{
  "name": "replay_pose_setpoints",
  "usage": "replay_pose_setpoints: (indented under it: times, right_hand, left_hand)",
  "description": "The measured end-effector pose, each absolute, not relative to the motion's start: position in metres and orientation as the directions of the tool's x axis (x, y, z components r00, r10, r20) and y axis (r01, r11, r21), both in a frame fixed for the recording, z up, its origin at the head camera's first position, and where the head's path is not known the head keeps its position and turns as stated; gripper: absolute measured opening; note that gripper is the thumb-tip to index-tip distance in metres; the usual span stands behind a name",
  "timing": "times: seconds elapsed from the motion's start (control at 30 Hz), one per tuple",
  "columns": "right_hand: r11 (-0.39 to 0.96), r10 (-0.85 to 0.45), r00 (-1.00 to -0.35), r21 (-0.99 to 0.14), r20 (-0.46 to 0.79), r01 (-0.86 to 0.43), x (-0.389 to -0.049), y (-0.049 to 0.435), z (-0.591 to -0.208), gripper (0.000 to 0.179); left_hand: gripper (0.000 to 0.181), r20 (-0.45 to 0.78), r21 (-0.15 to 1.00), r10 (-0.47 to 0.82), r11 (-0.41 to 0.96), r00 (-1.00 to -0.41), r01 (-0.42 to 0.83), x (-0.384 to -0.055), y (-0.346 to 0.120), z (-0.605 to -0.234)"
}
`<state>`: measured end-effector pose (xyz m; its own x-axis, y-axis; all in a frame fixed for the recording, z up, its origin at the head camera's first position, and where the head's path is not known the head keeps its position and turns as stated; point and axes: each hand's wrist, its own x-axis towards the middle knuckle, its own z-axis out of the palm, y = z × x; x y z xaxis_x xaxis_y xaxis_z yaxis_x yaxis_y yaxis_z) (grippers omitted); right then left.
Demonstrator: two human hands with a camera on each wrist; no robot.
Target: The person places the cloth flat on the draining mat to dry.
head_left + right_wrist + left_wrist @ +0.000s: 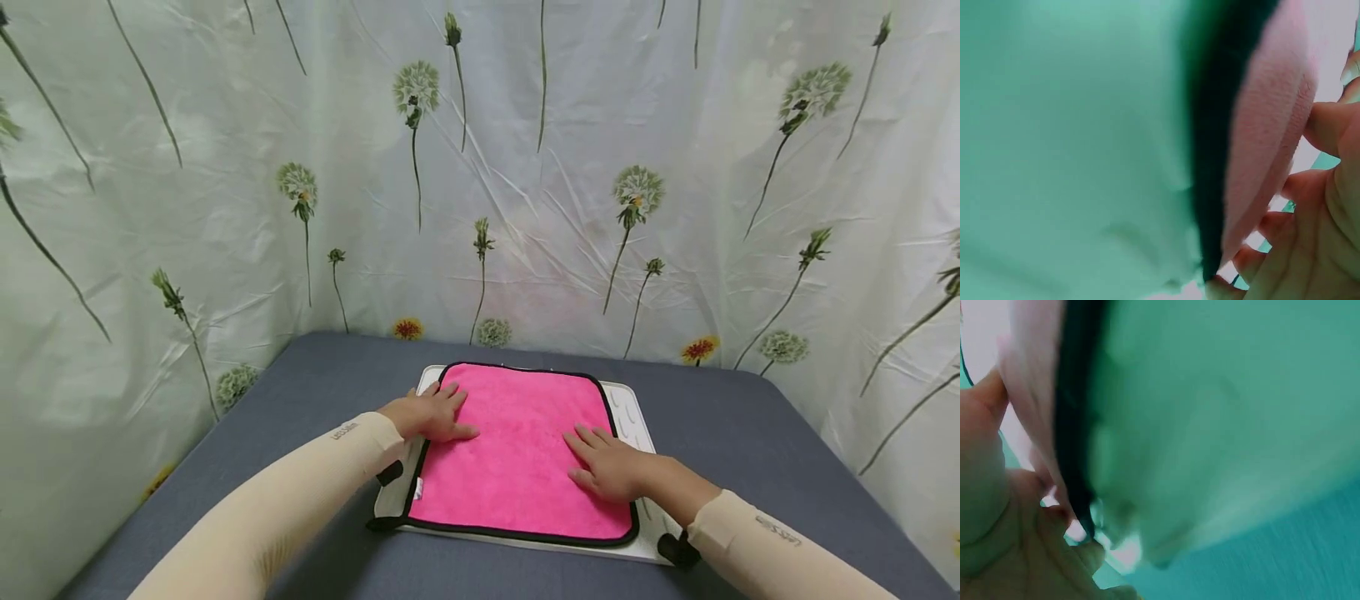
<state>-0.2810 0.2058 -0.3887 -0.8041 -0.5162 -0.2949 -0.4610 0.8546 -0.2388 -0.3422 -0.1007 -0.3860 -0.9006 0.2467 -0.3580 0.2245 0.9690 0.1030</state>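
Observation:
A bright pink cloth [517,467] with black edging lies spread flat over a white board [630,417], which shows along the sides and the front. My left hand [431,414] rests on the cloth's left side with its fingers spread. On the right side, my right hand [607,465] lies on the cloth, its fingers also stretched out. In the left wrist view, the fingers of my left hand [1022,531] touch the cloth near its dark edge [1075,425]. The right wrist view shows my right hand [1310,212] against the pink pile [1266,125]. Neither hand grips anything.
The board lies on a table with a dark grey-blue cover [330,383]. Behind and at both sides hangs a pale curtain [540,208] printed with dandelions. A small white label [418,488] sits at the cloth's left edge.

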Motion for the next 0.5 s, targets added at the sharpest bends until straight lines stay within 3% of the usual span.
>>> replay_pose_setpoints:
  times: [0.27, 0.5]
  right_hand:
    - [0.870, -0.492, -0.803, -0.230, -0.338, -0.436, -0.260, 0.235, -0.382, 0.065]
    - [0.841, -0.528, -0.795, -0.310, -0.297, -0.442, -0.249, 0.218, -0.378, 0.071]
  left_hand:
    - [0.085, -0.398, 0.041, 0.212, 0.976, -0.892, 0.214, -0.347, -0.111, -0.373]
    - [0.072, -0.383, 0.073, 0.234, 0.972, -0.894, 0.223, -0.355, -0.078, -0.368]
